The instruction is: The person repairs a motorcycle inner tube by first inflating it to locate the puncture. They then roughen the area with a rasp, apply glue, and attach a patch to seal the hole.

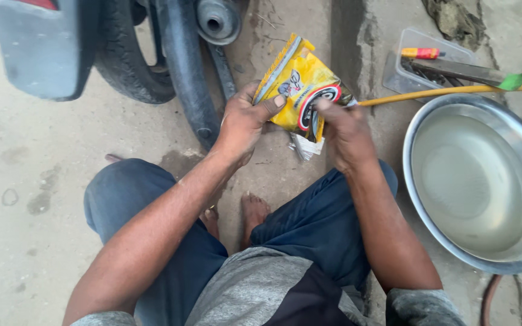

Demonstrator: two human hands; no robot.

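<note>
I squat on a concrete floor and hold a yellow plastic packet (297,78) in front of me. My left hand (243,121) grips the packet's left side, thumb across its front. My right hand (345,133) has its fingers at the packet's lower right, where folded white paper or plastic (304,147) sticks out below. My knees in dark blue trousers frame my bare feet beneath the hands.
A motorcycle rear wheel (134,60), exhaust pipe (182,66) and grey mudguard (37,48) stand at the upper left. A steel basin of water (478,181) sits on my right. Behind it lies a clear plastic tray (430,66) with tools, and a yellow hose (454,90).
</note>
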